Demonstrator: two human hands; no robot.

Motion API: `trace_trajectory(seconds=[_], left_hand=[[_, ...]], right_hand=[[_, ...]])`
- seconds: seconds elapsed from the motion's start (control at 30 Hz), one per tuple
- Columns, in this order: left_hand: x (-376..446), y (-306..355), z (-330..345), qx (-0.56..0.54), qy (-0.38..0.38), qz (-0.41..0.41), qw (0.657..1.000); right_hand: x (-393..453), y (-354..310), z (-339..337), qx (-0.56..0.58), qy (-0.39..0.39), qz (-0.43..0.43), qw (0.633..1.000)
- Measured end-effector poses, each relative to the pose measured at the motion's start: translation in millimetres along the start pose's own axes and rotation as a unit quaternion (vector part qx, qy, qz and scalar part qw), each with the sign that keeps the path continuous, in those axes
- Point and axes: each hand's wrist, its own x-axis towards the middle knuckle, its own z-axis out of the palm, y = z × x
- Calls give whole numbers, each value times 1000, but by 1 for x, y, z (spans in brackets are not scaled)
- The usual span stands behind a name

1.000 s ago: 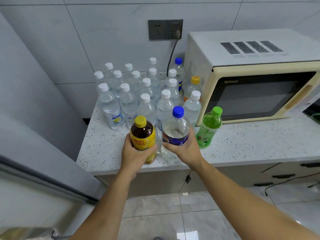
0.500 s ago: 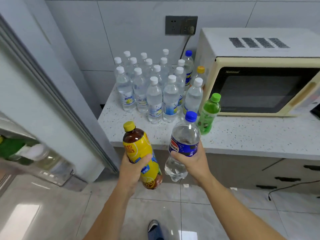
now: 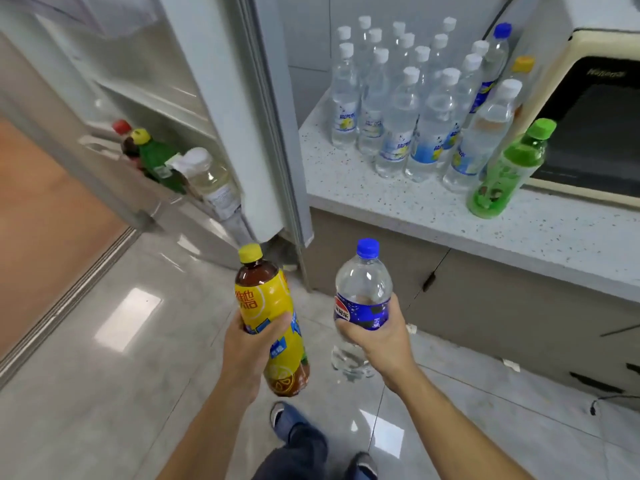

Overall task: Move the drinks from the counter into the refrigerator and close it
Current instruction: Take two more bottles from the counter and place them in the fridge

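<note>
My left hand (image 3: 247, 351) grips a brown tea bottle (image 3: 266, 306) with a yellow label and yellow cap, held over the floor. My right hand (image 3: 379, 341) grips a clear bottle (image 3: 362, 289) with a blue label and blue cap beside it. The open refrigerator door (image 3: 221, 98) stands at upper left; its lower shelf holds a green bottle (image 3: 157, 161), a pale bottle (image 3: 211, 181) and a red-capped one (image 3: 122, 128). On the speckled counter (image 3: 398, 209) at upper right stand several clear water bottles (image 3: 398, 112) and a green bottle (image 3: 505, 171).
A cream microwave (image 3: 595, 109) sits on the counter at the right, behind the green bottle. Grey cabinet fronts (image 3: 502, 306) run below the counter. The tiled floor (image 3: 121, 375) lies under my hands, and my feet (image 3: 287, 415) show at the bottom.
Both bottles have been lifted off the counter and carried back and left, away from it. The view has swung left and down, bringing the open refrigerator door and its shelf into sight.
</note>
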Motion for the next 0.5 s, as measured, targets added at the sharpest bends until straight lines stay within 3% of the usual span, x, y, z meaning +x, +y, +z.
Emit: trace_trajectory(seconds=[0.27, 0.5], left_hand=[[-18, 11, -102, -30, 85, -1, 996], [-1, 42, -234, -54, 127, 18, 990]], right_hand=[[-25, 12, 97, -28, -89, 11, 996], [-40, 11, 244, -36, -135, -5, 990]])
